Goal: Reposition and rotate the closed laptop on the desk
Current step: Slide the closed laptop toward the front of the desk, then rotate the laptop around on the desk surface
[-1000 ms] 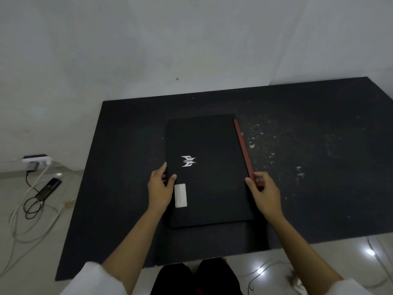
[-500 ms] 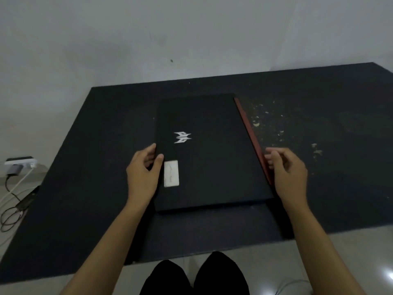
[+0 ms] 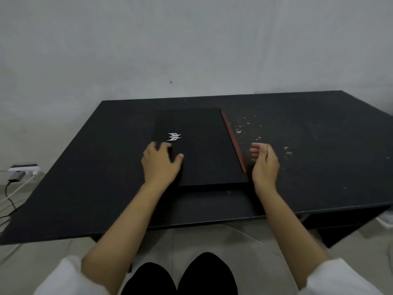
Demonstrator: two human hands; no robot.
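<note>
A closed black laptop [image 3: 204, 145] with a silver logo and a red strip along its right edge lies flat on the black desk [image 3: 319, 156], long side running away from me. My left hand [image 3: 160, 165] rests palm down on the lid's near left part, fingers spread, covering the white sticker. My right hand [image 3: 264, 163] hovers just right of the red edge with fingers loosely curled, apart from the laptop and holding nothing.
Pale scuff marks [image 3: 246, 126] dot the desk right of the laptop. A white power strip [image 3: 24, 168] with a charger and cables lies on the floor at the left. A white wall stands behind the desk. My knees [image 3: 178, 277] show below the front edge.
My left hand slid from the laptop's left edge onto the lid, over the sticker. My right hand came off the red edge and now hovers beside it. The camera tilted up.
</note>
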